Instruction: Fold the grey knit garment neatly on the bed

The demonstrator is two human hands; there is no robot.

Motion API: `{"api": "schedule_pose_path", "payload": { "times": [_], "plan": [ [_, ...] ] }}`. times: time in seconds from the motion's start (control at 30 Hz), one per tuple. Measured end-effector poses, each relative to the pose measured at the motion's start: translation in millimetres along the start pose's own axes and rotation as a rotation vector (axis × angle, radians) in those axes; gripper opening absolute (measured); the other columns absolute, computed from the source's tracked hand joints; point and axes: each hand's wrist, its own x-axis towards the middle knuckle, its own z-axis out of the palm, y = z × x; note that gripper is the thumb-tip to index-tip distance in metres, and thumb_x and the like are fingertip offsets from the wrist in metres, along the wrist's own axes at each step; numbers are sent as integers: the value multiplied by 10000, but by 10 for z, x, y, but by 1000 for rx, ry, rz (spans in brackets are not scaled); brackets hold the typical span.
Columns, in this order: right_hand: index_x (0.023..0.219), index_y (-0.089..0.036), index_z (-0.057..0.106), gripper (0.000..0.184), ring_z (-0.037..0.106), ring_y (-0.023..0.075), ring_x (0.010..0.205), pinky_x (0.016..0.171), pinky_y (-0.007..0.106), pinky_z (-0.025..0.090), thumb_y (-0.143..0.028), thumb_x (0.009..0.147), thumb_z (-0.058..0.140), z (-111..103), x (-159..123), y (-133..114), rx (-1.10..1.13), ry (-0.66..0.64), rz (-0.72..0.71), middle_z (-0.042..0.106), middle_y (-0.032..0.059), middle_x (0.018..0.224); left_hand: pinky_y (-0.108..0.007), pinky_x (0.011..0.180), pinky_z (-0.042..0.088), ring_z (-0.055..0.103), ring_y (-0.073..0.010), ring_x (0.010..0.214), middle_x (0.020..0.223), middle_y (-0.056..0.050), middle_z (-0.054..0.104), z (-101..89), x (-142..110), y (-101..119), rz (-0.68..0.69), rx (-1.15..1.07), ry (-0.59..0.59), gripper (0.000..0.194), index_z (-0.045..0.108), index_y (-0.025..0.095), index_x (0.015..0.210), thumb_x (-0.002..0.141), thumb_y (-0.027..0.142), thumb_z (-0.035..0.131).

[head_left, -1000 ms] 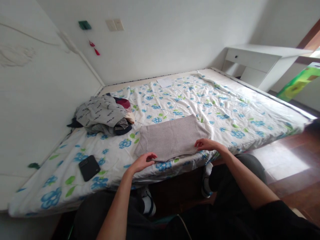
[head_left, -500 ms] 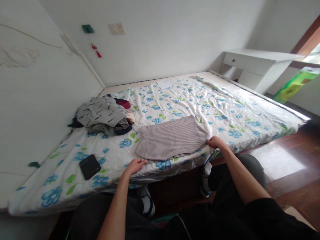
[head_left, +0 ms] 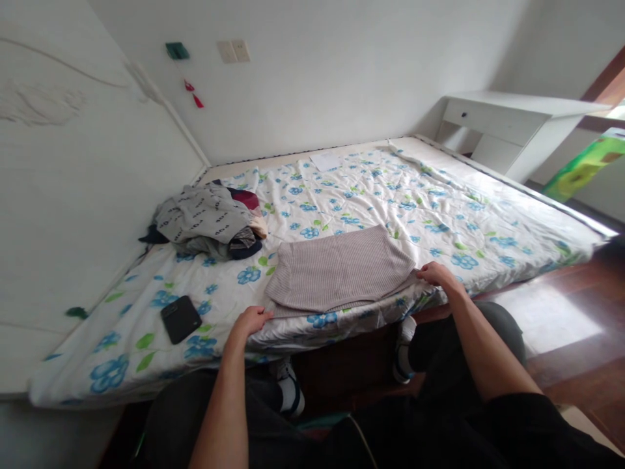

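A grey-beige ribbed knit garment (head_left: pixel 344 268) lies flat and folded near the bed's front edge; its exact kind I cannot tell. My left hand (head_left: pixel 254 320) pinches the lower layer at its near left corner. At the near right corner, my right hand (head_left: pixel 436 274) has its fingers closed on a strip of the same lower layer. That layer shows as a thin band beneath the upper one, drawn out to both sides. Beneath everything is a white bedsheet (head_left: pixel 336 203) with blue flowers and green leaves.
A pile of crumpled clothes (head_left: pixel 208 218) sits left of the garment. Closer to me on that side lies a black phone (head_left: pixel 180 319). Paper (head_left: pixel 325 161) rests towards the wall. A white desk (head_left: pixel 508 124) stands at the back right, beside a green-yellow bag (head_left: pixel 583 166).
My hands have moved apart, the left one leftward and the right one rightward. More of the lower layer now shows at both near corners. The camera view has shifted slightly.
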Motion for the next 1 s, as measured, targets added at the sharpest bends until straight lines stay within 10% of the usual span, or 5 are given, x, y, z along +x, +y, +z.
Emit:
{"api": "schedule_pose_path", "payload": {
  "times": [0.53,0.7,1.0],
  "plan": [
    [1558,-133,708,591,738,375,1348,1063,391,567,-327,1000,708,92,-188,-307,-116,236,-54,770,239,1438,-281,687,409,712,-248,806,732,20,695,40,-36,65,-44,174,90,275,601,272,821,860,469,789],
    [1471,-174,766,468,757,313,1297,1154,367,529,-266,1015,711,150,-250,-581,14,316,-333,795,165,1406,-271,755,429,706,-210,859,853,14,724,74,-99,323,216,122,213,157,665,257,1011,965,405,693],
    [1133,-194,869,190,796,255,1055,1006,341,564,-195,995,738,526,-585,-1187,164,129,-760,858,90,1104,-290,848,486,713,-212,904,999,-29,753,711,-303,1075,638,114,73,269,813,246,1233,997,343,727]
  ]
}}
